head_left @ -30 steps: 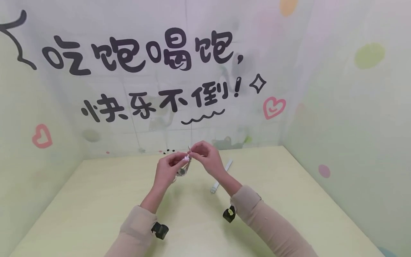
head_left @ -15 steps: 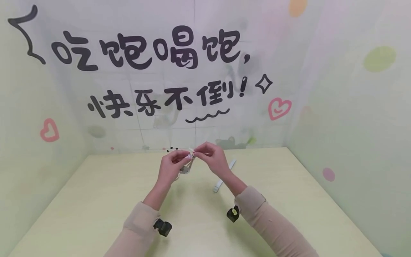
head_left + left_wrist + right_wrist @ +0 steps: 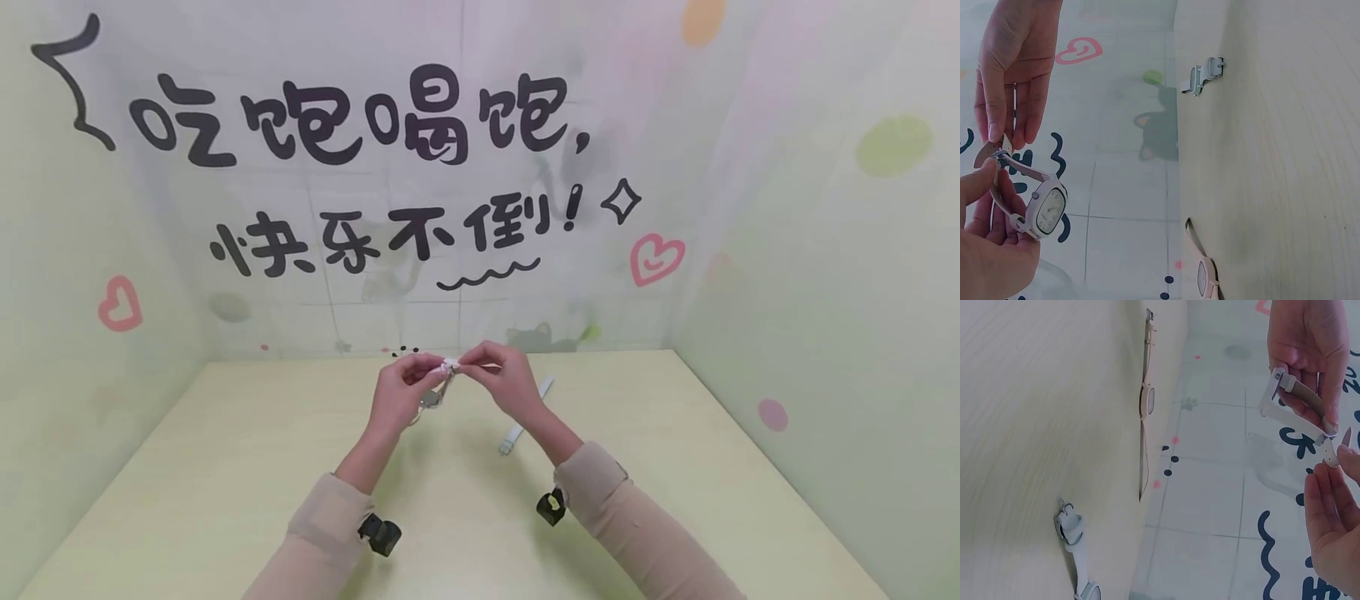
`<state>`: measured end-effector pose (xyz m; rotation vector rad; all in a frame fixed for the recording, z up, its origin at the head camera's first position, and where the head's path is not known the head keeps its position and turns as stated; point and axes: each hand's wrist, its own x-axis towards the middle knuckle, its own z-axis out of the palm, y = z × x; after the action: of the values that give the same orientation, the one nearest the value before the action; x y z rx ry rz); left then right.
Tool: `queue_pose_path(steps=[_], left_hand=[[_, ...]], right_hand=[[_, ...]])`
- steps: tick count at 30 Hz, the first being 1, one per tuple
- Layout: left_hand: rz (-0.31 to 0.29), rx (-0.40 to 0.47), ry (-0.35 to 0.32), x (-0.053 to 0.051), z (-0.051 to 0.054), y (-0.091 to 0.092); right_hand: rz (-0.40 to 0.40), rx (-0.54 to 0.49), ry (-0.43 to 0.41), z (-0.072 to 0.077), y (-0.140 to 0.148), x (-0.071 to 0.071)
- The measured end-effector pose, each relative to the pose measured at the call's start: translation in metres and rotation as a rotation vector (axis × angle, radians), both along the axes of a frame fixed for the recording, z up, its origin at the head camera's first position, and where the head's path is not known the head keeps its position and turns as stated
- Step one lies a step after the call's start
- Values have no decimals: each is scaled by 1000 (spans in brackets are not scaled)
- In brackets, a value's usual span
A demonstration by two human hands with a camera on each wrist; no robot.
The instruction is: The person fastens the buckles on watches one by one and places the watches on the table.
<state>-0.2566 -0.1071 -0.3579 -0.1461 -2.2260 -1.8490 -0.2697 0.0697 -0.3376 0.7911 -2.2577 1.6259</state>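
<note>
Between finger and thumb, my left hand (image 3: 396,398) pinches the strap of a white watch (image 3: 1050,211) near its metal buckle. The strap bends round in a loop, and the round dial hangs below the fingers in the head view. My right hand (image 3: 510,383) pinches the white strap end (image 3: 1330,453) beside the buckle, its fingertips close to the left ones. In the right wrist view the strap's brown inner side shows. How far the strap end passes through the buckle, I cannot tell.
A pale blue-grey watch (image 3: 527,415) lies on the table (image 3: 300,500) beyond my right forearm. Near the table's far edge rests a pink watch (image 3: 1205,278), seen in both wrist views. Behind the table hangs a printed backdrop (image 3: 375,317).
The white strap end stood upright above the fingers and now lies low between both hands. My right fingertips have shifted slightly down and right. The head view has turned a little left.
</note>
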Motion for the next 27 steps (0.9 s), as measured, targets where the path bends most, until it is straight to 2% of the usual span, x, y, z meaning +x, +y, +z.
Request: queue_pose_path(steps=[4, 13, 15, 21, 27], left_hand=[[1, 3, 13, 0, 2, 0], [0, -8, 9, 0, 1, 0], [1, -10, 8, 0, 1, 0], [-3, -12, 5, 2, 2, 0], [-1, -15, 10, 2, 2, -1]], right_hand=[[4, 6, 0, 12, 0, 13], [1, 32, 32, 13, 0, 14], [-2, 44, 39, 9, 0, 11], [-21, 47, 80, -14, -1, -10], [-25, 37, 95, -18, -1, -14]])
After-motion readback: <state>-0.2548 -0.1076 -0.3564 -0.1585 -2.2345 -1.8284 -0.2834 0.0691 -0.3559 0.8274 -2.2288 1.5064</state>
